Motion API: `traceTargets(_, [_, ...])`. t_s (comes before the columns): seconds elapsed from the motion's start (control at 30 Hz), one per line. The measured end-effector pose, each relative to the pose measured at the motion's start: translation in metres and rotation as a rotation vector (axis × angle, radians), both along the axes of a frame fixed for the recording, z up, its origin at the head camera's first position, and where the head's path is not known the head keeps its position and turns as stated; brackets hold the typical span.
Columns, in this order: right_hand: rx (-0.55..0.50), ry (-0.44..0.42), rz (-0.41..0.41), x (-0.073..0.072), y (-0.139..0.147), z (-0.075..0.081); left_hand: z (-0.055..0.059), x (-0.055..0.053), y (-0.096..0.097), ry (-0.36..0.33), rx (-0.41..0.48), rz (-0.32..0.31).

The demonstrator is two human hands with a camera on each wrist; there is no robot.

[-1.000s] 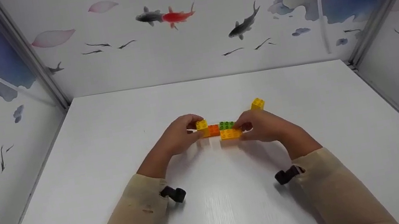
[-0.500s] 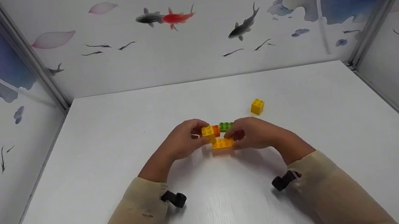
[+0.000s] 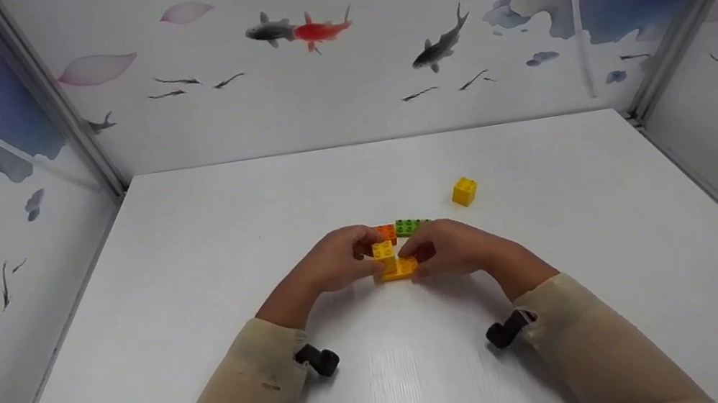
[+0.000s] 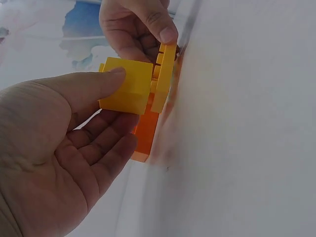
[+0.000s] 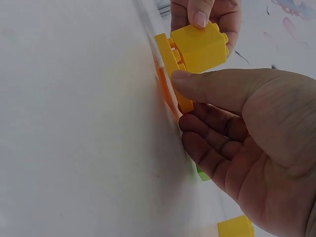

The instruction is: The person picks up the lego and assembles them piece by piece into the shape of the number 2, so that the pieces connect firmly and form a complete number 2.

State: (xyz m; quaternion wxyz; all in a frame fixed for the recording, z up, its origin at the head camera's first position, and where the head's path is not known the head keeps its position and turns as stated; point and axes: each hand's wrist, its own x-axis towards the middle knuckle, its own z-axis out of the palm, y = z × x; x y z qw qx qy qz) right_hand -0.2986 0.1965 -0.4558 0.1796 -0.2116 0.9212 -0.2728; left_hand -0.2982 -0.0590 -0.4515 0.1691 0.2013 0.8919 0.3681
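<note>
- Sleeve in beige (image 3: 230,391) covered the left forearm at the lower left, a black fitting (image 3: 320,360) at its cuff.
- Left hand (image 3: 344,262), right of and beyond that cuff, pinched a yellow block (image 4: 127,89) between thumb and fingers. Gripping it by its sides seemed to leave its underside and studded top uncovered.
- Orange brick (image 3: 385,233) lay on the white worktop (image 3: 389,379), just behind the yellow block and partly hidden by it; nobody held it.
- Flat brick (image 5: 170,61), deep yellow, sat low in front of the person, its studs facing up and its left part beneath the yellow block. A few studs showed at the joint, so the two did not look fully pressed together; whether they touched could not be told.
- Green brick (image 3: 409,226) lay beside the orange one, partly behind the right fingers, perhaps set back to leave working room.
- Right hand (image 3: 458,247) grasped the flat brick's right end, thumb on the near face and fingers behind, probably to steady it level.
- Lone yellow brick (image 3: 464,191) stood farther back, beyond the right hand and apart from the others, untouched.
- Right sleeve (image 3: 607,335), also beige, filled the lower right.
</note>
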Motion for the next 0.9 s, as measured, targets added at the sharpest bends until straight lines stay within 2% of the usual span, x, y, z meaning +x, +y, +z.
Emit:
traceTargets(0.2, [0.024,0.009,0.02,-0.0001,-0.0025,-0.0026,-0.0034,-0.0005,-0.0014,-0.011,0.008,-0.018])
traceTargets(0.43, [0.019,0.058,0.075,-0.0019,-0.0021,-0.0054,-0.0048,0.0005,-0.0001,0.029,0.015,-0.046])
traceTargets(0.9, [0.012,0.025,0.042,-0.0025,-0.0032,-0.006,-0.0057,0.0002,0.0037,0.036,-0.019,-0.037])
